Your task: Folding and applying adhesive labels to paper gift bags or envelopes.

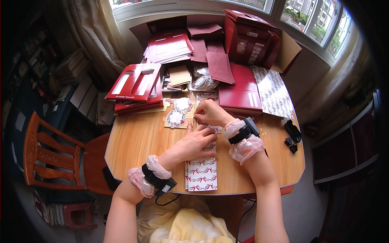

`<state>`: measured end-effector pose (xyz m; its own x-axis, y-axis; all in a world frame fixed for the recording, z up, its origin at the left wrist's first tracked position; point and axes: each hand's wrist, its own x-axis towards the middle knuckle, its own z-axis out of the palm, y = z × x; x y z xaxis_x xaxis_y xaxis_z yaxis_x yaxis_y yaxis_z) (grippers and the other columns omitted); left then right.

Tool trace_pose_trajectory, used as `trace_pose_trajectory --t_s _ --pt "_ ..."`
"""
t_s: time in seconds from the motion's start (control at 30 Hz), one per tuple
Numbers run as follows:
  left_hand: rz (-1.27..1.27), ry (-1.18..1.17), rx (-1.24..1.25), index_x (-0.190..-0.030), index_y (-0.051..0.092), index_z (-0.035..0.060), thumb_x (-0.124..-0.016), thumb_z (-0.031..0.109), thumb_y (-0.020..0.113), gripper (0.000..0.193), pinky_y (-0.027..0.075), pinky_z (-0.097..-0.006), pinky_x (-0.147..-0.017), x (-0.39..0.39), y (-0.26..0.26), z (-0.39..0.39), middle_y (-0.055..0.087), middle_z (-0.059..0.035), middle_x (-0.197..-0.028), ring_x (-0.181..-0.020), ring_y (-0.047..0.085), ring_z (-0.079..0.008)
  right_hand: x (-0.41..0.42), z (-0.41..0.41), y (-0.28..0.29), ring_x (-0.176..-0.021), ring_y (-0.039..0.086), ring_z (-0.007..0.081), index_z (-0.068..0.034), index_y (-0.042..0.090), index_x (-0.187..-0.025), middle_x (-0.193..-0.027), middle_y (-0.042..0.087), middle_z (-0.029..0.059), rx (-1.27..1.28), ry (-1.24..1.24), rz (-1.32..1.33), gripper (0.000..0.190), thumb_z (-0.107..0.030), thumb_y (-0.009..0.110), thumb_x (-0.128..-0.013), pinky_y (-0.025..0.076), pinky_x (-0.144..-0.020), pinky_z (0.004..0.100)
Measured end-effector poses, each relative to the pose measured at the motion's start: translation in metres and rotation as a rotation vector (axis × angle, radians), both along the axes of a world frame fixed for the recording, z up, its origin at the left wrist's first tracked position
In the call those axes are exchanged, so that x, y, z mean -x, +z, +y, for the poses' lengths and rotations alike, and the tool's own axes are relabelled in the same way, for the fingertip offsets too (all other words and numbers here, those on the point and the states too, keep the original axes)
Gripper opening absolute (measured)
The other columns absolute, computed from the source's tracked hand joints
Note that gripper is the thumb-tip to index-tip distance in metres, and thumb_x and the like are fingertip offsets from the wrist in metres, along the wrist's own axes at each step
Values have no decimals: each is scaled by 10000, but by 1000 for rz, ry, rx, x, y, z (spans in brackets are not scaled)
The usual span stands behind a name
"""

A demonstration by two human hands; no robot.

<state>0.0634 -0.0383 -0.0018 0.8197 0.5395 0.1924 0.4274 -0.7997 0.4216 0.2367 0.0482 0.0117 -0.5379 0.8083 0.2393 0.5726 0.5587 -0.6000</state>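
Observation:
Before me lies a stack of long white cards printed with red bows and green sprigs, reaching almost to the table's front edge. My left hand rests flat across the cards' upper part with its fingers apart. Just beyond it, my right hand is bent with thumb and fingertips together; anything between them is too small or hidden to tell. Left of those fingertips, two round wreath-shaped paper cut-outs, a nearer one and a farther one, lie on tan backing pieces. Another patterned card shows behind my right hand.
Red cardboard sleeves are piled at left, others behind. Trays hold tan cards and wreath cut-outs. Dark red envelopes, red folders, patterned sheets and black clips occupy the right. A wooden chair stands left.

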Motion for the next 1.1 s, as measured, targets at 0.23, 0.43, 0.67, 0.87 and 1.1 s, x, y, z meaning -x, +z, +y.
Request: trace_pose_trajectory --t_s 0.23,0.43,0.67,0.87,1.1 --pt "-17 1 22 -1311 602 106 -896 457 727 558 244 -782 -1101 0 -1 0 534 -97 -1376 -1381 424 -328 2 -4 5 -702 715 348 29 763 -918 -788 700 249 94 -54 70 171 -100 719 -813 562 -669 389" --pt "-9 1 22 -1312 602 104 -894 458 730 562 244 -784 -1100 -1 0 0 534 -97 -1377 -1375 430 -329 -1 0 2 -682 689 257 45 762 -922 -785 713 192 125 -95 30 187 -119 774 -833 545 -654 360" --pt "-15 3 -24 -1316 592 99 -890 468 726 580 257 -771 -1104 1 -2 1 542 -94 -1367 -1373 428 -326 8 -5 11 -659 695 279 45 763 -879 -744 712 203 134 -99 -12 202 -143 783 -808 553 -646 362" --pt "-20 -1 70 -1339 618 107 -887 466 740 590 153 -781 -1134 -1 0 1 537 -118 -1412 -1422 377 -347 11 0 6 -668 713 302 44 761 -818 -721 707 211 132 -186 -82 203 -148 781 -756 568 -663 365" --pt "-9 19 60 -1337 619 101 -894 474 733 590 173 -789 -1125 1 2 -1 533 -111 -1412 -1427 376 -338 16 -4 18 -669 735 290 58 767 -794 -707 714 229 311 -316 -43 190 -117 734 -727 589 -676 368"
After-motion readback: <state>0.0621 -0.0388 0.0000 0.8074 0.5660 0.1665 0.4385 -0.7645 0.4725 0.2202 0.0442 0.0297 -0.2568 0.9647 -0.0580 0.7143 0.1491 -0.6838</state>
